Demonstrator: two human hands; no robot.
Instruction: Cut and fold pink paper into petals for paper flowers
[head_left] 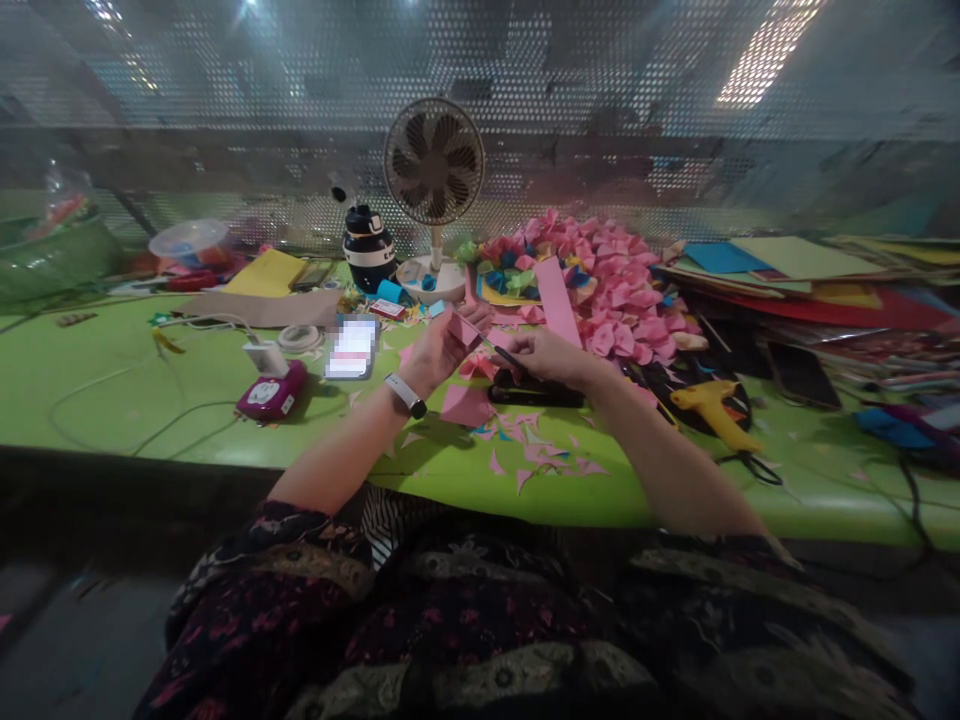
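While the left hand (441, 350) pinches a piece of pink paper (463, 329) between thumb and fingers, the right hand (550, 357) is closed around a slim tool (505, 356) with a dark handle, probably scissors, its thin end pointing at the paper. Whether that end touches the paper is too small to tell. The paper looks thin and very light, with enough stiffness to hold its shape; it should be dry rather than slippery, and likely to crease or tear if squeezed hard. The best hold seems a light pinch on the side away from the tool. The paper sits at the left hand's fingertips, on their right, between the two hands. Nearer the body, a pink square (466, 405) lies on the green table (187, 430), with paper scraps (525, 455) scattered just beside it.
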